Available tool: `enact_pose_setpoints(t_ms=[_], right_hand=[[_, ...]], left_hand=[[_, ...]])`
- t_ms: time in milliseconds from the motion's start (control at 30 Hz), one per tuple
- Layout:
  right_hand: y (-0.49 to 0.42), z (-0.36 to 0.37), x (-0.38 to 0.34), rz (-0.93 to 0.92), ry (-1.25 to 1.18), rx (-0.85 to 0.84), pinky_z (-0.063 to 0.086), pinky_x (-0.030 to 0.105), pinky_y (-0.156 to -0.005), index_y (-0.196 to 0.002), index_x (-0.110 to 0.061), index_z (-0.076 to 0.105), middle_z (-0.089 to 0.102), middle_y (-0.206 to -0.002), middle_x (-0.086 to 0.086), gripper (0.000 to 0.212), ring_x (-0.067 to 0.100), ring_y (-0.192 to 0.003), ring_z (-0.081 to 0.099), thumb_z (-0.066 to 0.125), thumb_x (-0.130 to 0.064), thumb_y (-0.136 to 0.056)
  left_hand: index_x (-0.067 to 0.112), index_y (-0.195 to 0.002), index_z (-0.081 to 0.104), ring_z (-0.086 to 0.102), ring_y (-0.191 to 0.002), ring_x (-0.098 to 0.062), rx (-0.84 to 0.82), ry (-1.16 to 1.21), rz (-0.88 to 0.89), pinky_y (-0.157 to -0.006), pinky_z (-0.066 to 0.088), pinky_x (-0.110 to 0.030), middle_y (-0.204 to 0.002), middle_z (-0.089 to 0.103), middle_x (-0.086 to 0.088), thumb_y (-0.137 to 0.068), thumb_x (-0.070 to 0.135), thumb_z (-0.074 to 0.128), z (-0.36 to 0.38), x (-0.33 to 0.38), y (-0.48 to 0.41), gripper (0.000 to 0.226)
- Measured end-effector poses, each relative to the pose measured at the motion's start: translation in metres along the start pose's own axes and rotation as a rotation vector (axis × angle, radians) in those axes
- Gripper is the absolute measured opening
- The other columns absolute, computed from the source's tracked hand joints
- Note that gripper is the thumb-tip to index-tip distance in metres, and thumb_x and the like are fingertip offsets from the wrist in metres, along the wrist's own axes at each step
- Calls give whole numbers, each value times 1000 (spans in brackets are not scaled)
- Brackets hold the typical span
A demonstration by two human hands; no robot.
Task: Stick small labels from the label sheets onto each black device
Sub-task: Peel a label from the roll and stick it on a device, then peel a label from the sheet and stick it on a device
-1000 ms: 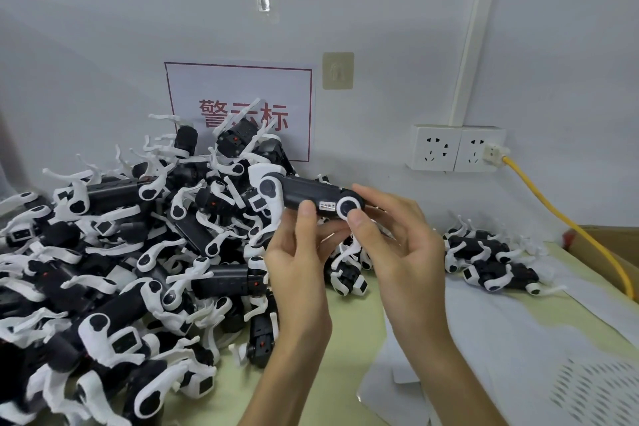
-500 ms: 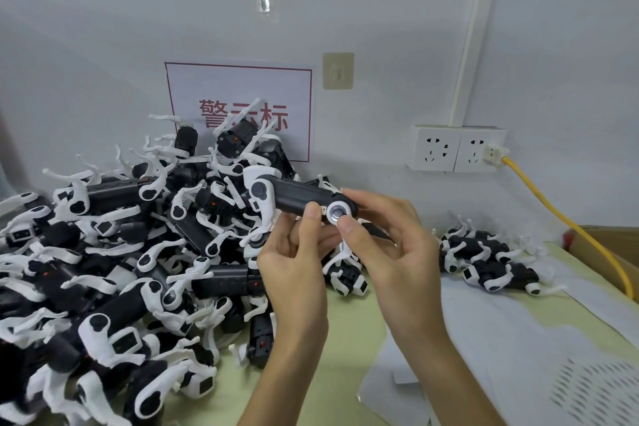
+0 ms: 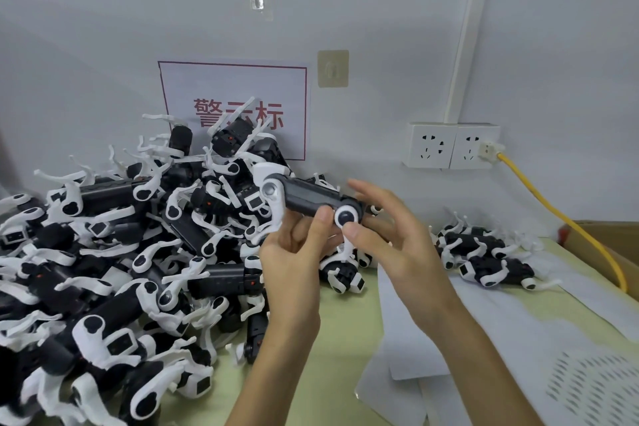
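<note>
Black device [image 3: 311, 199] rolled over, pinched by left hand [image 3: 294, 252]; right hand [image 3: 397, 242] splayed (thumb on cap [image 3: 346, 217]).

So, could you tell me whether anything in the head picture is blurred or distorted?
Head view: the raised fingers of the right hand are motion-smeared; the held black device and left hand look fairly sharp; the pile of devices goes soft toward the lower-left corner; the wall conduit bows from wide-angle distortion; lighting is even, without hard shadows.
</note>
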State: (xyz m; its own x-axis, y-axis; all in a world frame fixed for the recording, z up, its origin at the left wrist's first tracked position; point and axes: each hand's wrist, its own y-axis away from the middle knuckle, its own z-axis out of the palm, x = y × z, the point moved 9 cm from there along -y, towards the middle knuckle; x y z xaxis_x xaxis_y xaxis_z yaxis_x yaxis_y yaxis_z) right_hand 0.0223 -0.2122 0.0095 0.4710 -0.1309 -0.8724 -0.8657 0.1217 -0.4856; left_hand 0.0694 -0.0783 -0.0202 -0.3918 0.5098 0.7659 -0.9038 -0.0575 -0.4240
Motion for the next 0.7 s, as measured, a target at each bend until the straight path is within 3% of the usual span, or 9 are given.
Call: enact_pose_setpoints(t_ms=[100,200,233,300,400,467,533,633,700], right_hand=[[-2,-8,10,78,45,-69,55,46,-98,-123,-39,69,71,-122,-6,46,24,-106,71,76,-32,-78],[-3,-22,12,77,83,-65,59,36,-90,-122,-35,71,72,-117,-11,48,24,-93,73,80,-28,-75],[-3,-26,13,83,84,-64,60,35,-88,-121,-33,72,72,-117,-13,48,26,-90,73,82,-25,-75],[-3,-33,19,108,112,-53,61,38,-85,-119,-31,74,73,-117,-14,46,30,-89,74,86,-17,-78],[-5,-46,34,198,102,10,63,42,-75,-114,-28,77,76,-107,-4,42,28,-87,76,85,-21,-73],[-3,-64,51,321,48,92,63,39,-67,-110,-24,79,76,-101,6,38,30,-85,75,81,-28,-72],[3,-86,69,478,29,127,62,38,-63,-105,-15,78,75,-97,14,26,36,-80,75,79,-27,-81],[20,-130,89,626,-44,179,59,33,-58,-104,-8,71,72,-89,18,24,34,-70,72,64,-29,-94],[30,-170,91,587,-213,310,57,29,-56,-111,-10,69,73,-94,17,30,32,-71,72,61,-32,-92]], left_hand=[[6,-98,69,70,-79,-14,-41,16,-89,-75,58,-25,-79,69,-2,-89,28,73,4,-15,3,24],[5,-111,70,67,-99,-27,-74,9,-168,-96,54,-49,-99,68,-20,-88,33,67,12,-28,9,36],[5,-112,69,67,-100,-28,-75,-6,-193,-98,53,-50,-100,68,-25,-89,35,68,14,-31,11,38],[4,-115,68,71,-102,-23,-96,-38,-242,-91,58,-39,-102,73,-24,-93,37,72,17,-40,15,40],[12,-119,69,74,-104,-17,-182,-149,-324,-84,57,-23,-105,79,-4,-103,23,57,19,-53,18,23],[23,-112,71,72,-104,-14,-249,-295,-385,-85,55,-22,-105,80,4,-106,8,52,17,-59,20,25],[25,-102,74,71,-101,-16,-320,-381,-486,-82,55,-22,-104,80,2,-103,6,55,15,-66,24,27],[14,-112,74,75,-102,-21,-433,-445,-580,-90,57,-28,-104,80,-3,-105,12,54,17,-68,29,22],[10,-115,73,76,-99,-21,-395,-440,-534,-89,59,-27,-101,80,-5,-105,11,53,14,-57,20,22]])
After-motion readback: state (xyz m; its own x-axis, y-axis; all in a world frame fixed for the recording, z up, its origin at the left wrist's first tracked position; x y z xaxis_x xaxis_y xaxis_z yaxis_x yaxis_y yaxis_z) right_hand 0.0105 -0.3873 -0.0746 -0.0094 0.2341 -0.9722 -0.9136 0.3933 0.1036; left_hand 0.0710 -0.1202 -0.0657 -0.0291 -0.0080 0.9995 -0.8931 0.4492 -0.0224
